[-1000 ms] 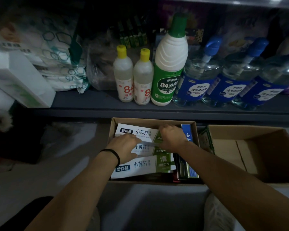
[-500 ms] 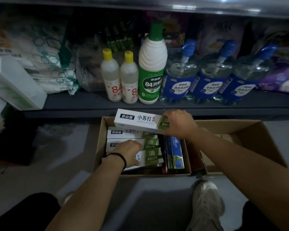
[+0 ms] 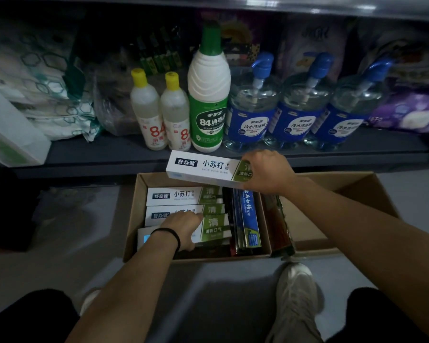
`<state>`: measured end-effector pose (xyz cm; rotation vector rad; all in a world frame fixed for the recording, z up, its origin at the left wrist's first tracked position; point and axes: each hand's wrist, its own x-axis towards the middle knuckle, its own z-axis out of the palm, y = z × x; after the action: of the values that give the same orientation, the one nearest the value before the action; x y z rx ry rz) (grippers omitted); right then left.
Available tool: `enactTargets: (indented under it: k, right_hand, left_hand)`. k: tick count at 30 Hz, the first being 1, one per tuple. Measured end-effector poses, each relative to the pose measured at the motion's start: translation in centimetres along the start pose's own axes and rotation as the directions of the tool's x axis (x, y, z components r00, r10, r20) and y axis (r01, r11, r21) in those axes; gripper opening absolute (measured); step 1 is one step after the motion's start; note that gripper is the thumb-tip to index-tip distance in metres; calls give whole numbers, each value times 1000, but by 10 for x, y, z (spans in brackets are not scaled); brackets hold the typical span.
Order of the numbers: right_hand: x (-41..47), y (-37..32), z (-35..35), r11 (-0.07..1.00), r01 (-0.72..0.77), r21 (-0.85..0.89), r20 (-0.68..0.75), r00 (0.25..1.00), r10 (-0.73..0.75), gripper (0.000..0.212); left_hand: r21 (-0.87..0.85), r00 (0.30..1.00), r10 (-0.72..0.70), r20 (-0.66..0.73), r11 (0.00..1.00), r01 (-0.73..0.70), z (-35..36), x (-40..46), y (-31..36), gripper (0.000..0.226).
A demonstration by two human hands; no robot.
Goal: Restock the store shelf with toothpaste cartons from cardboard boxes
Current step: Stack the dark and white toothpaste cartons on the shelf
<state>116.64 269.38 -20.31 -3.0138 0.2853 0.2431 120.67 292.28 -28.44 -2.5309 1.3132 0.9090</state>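
My right hand (image 3: 265, 173) grips the green end of a white toothpaste carton (image 3: 198, 169), held level above the far edge of the left cardboard box (image 3: 131, 219), just below the shelf lip (image 3: 97, 164). Inside the box lie more white-and-green cartons (image 3: 176, 196), with dark and blue cartons (image 3: 248, 219) standing on edge to their right. My left hand (image 3: 183, 230) reaches into the box and grips the nearest white carton (image 3: 216, 230), fingers curled over it and thumb under its near edge.
The shelf carries two small yellow-capped bottles (image 3: 156, 120), a tall green-labelled bottle (image 3: 208, 100), three blue pump bottles (image 3: 300, 112), tissue packs (image 3: 47, 95) and a purple pack (image 3: 406, 112). A second cardboard box (image 3: 357, 194) sits to the right. My shoe (image 3: 297, 293) rests on the floor.
My right hand has lifted one white carton out of the box and up to the shelf edge. My left hand has slid nearer, onto the closest carton.
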Motion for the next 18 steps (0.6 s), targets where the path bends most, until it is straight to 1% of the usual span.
enactTargets:
  k: [4,10,15,18]
  right_hand:
    - [-13,2,-21,1000,-9,-19,-39,999,8,56]
    - [-48,1,-80,999,-16,-50,-153,988,9,47]
    - [-87,1,-144,993,-63,-104,-255,966,34,47]
    - [-111,2,-180,988,-84,-126,-309,950,42,46]
  left_hand:
    - [47,998,20,-67,999,-17,-28,-16,6,60]
    - [122,972,73,-223,991,-46,-84,-59,21,49]
    - [250,921,144,-363,967,-52,-137,-108,45,53]
    - [298,880,189,-435,953,-57,-167,-140,60,50]
